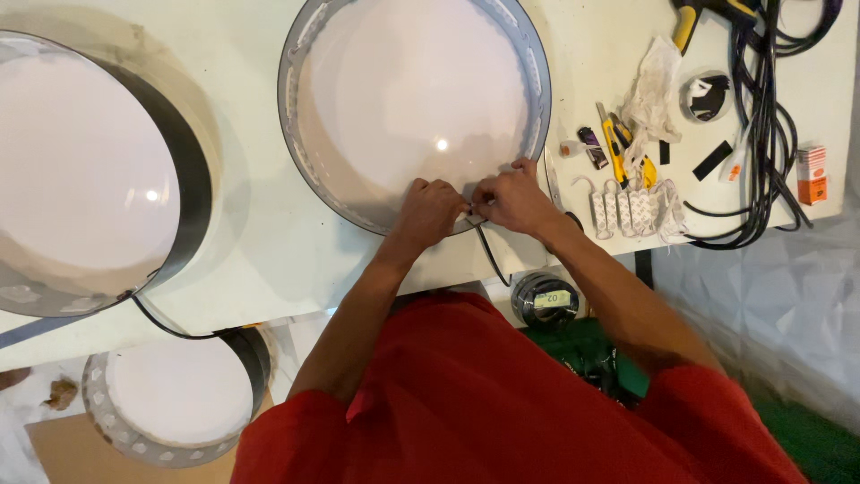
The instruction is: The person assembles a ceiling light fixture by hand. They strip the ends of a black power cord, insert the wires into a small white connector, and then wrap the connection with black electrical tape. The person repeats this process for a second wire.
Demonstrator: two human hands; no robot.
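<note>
A large round light sign (408, 99) with a white face and a metal rim lies flat on the white table (269, 251). My left hand (428, 211) and my right hand (511, 199) meet at its near rim, fingers pinched together on a small piece at the rim's inner wall. What they pinch is too small to make out. A black cable (488, 254) runs from that spot down over the table's edge.
A second round sign (81, 170) with a black rim lies at the left. A smaller one (175, 394) sits on the floor below. White module strips (632, 211), a yellow cutter (614, 143), a tape roll (708, 96), black cables (761, 134) and a small orange box (812, 175) crowd the right.
</note>
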